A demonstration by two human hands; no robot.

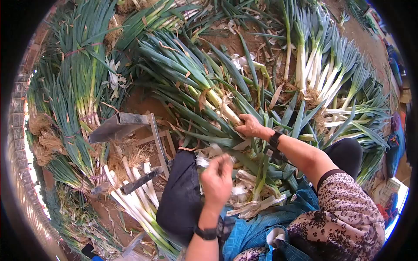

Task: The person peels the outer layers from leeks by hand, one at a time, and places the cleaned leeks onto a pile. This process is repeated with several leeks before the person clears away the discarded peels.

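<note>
My right hand [251,126] is closed around the pale stem end of a thick green onion [217,105]. Its dark leaves stretch away to the upper left, among more green onions. Nearer my lap, my left hand [217,177] is raised with its fingers pinched together. Blur hides whatever is between those fingertips. Peeled, whitish outer leaves [246,189] lie in a heap beside it on the blue cloth [257,230] over my lap.
Tied bundles of green onions [82,82] are stacked at the left. A metal frame [119,126] stands by my left knee, with white-stemmed green onions [135,191] beside it. More cleaned green onions [322,69] fan out at the upper right. Loose leaves litter the soil.
</note>
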